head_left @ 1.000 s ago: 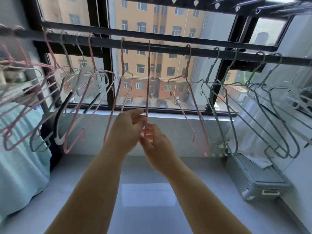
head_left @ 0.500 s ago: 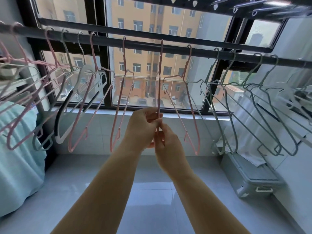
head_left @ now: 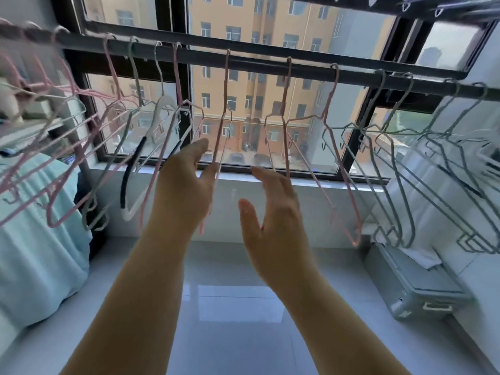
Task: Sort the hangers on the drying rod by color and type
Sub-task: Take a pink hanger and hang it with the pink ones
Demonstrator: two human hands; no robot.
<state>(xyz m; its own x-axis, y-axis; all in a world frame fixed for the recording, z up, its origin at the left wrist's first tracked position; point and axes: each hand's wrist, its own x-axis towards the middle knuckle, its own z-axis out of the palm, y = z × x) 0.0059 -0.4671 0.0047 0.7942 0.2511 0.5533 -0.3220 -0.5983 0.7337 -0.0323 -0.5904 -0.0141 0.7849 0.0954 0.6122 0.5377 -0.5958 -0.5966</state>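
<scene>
Hanging along the drying rod, pink hangers hold the middle and grey-green hangers the right, but the left end mixes colours, so sorting looks unfinished. Both hands are spread and grip nothing: the left hand seems to touch one pink hanger, the right hand hovers near the next.

Pink hangers far left blurred (edge cuts them); grey-green hangers right, cropped.
</scene>
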